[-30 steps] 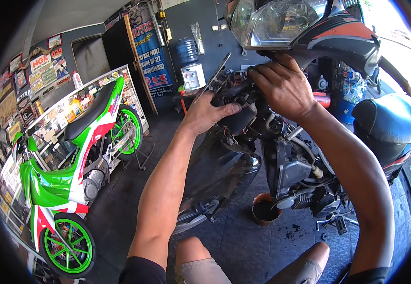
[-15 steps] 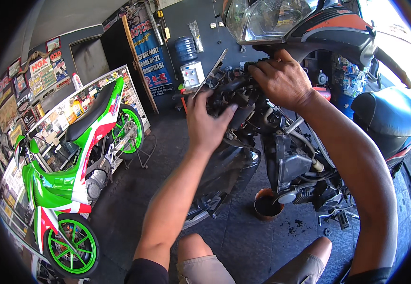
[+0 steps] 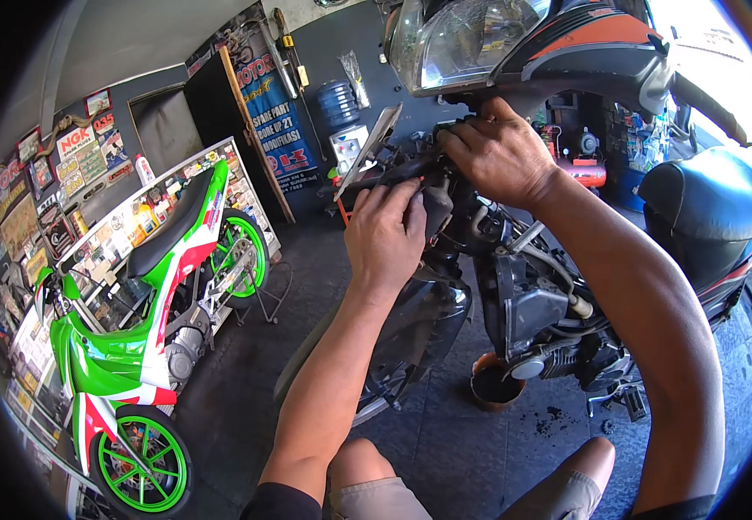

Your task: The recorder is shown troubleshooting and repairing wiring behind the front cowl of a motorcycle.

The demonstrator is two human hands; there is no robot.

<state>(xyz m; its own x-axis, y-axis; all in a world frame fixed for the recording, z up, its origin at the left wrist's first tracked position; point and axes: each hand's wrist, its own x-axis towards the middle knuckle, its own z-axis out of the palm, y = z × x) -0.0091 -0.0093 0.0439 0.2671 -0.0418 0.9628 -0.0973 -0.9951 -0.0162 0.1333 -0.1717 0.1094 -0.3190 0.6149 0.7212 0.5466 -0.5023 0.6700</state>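
A partly stripped motorcycle [image 3: 528,299] stands before me, its front frame and hoses exposed. Just under its headlight [image 3: 471,48], my right hand [image 3: 499,156] is closed around a dark part mostly hidden by the fingers. Lower and to the left, my left hand [image 3: 385,232] has its fingers bent and drawn together against the black front assembly. What its fingertips hold is hidden. A thin flat plate [image 3: 371,149] tilts up beyond the left hand. Below both hands hangs the black front fender [image 3: 424,321].
A round brown container [image 3: 482,362] with dark contents sits on the floor under the engine. Dark crumbs [image 3: 552,421] lie beside it. A green, white and red motorcycle [image 3: 103,347] stands at left before a display case [image 3: 250,195]. A water dispenser [image 3: 347,143] is at the back.
My left hand's spread thumb and fingers have drawn together, and the hand sits slightly lower against the front assembly. My right hand keeps its hold under the headlight. The view has shifted slightly.
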